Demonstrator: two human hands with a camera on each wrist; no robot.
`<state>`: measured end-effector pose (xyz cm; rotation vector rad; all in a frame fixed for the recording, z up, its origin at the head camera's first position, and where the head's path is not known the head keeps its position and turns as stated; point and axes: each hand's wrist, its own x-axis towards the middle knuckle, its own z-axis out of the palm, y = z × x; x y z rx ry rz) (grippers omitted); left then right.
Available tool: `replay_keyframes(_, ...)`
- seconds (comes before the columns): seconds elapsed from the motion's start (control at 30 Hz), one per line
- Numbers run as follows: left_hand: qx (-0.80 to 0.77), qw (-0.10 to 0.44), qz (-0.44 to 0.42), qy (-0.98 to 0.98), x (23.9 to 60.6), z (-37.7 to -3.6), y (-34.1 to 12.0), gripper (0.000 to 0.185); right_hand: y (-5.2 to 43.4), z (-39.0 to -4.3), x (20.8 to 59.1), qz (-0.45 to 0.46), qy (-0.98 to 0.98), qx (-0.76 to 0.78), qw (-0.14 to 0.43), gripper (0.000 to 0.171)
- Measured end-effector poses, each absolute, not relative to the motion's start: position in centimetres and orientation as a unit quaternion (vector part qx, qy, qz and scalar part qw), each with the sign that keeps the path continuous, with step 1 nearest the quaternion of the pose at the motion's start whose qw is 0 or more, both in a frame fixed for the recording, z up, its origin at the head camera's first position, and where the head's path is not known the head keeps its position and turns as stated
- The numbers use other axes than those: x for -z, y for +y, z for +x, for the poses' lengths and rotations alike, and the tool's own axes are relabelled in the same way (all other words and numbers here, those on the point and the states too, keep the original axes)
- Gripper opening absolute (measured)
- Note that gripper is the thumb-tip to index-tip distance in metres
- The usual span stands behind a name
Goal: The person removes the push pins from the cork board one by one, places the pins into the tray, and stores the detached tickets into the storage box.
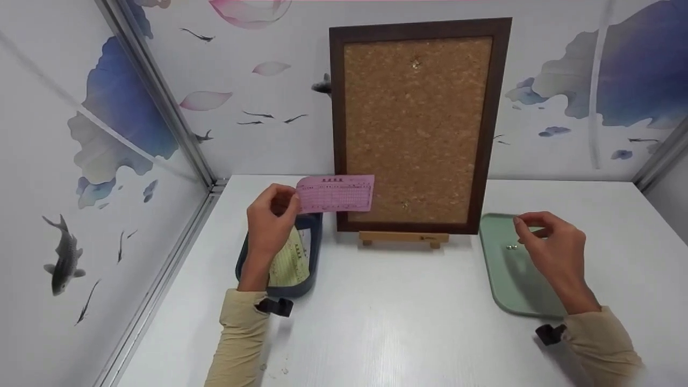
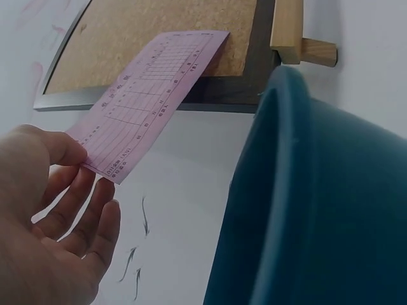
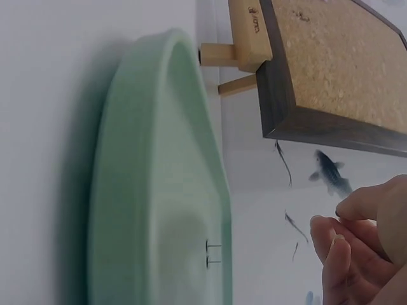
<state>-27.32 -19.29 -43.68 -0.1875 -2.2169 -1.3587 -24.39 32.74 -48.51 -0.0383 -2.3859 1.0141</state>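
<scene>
The white surface (image 1: 398, 322) is carrying one cork board (image 1: 416, 126), which is leaning upright on one wooden easel (image 1: 403, 237); one dark blue bin (image 1: 309, 252) is sitting left of it with yellow slips inside, and one green tray (image 1: 502, 279) is sitting right of it. The left hand (image 1: 270, 223) is pinching one pink slip (image 1: 335, 193) by its near end, holding it up so its far corner is overlapping the board's lower left edge; the right hand (image 1: 548, 244) is hovering over the tray with fingertips drawn together, and I cannot tell whether a pin is between them. Two pins (image 3: 213, 253) are lying on the tray floor; two more seem stuck in the cork. The slip could slide or droop, being held by one end only; a hard push could tip the propped board backwards.
</scene>
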Motion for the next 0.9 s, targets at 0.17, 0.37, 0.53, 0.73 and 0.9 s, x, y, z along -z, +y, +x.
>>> replay_keyframes(0.17, 0.515, 0.272, -0.062, -0.811, 43.5, -27.5, -19.8, 0.01, 33.5, -24.8, 48.8, -0.026, -0.894, -0.373, 0.245, 0.029)
replay_keyframes(0.37, 0.505, 0.284, -0.065, -0.812, 43.2, -27.4, -20.3, 0.01, 34.0, -25.0, 49.3, -0.024, -0.899, -0.372, 0.229, 0.028)
replay_keyframes(0.53, 0.488, 0.308, -0.064, -0.814, 42.9, -27.2, -21.1, 0.011, 34.5, -25.0, 49.7, -0.011, -0.909, -0.364, 0.204, 0.028)
replay_keyframes(0.73, 0.475, 0.315, -0.047, -0.821, 42.8, -27.1, -22.1, 0.014, 34.9, -24.9, 50.0, -0.013, -0.927, -0.343, 0.151, 0.033)
replay_keyframes(0.9, 0.449, 0.311, -0.04, -0.837, 42.9, -27.2, -22.6, 0.015, 35.1, -25.0, 50.2, -0.011, -0.934, -0.331, 0.13, 0.033)
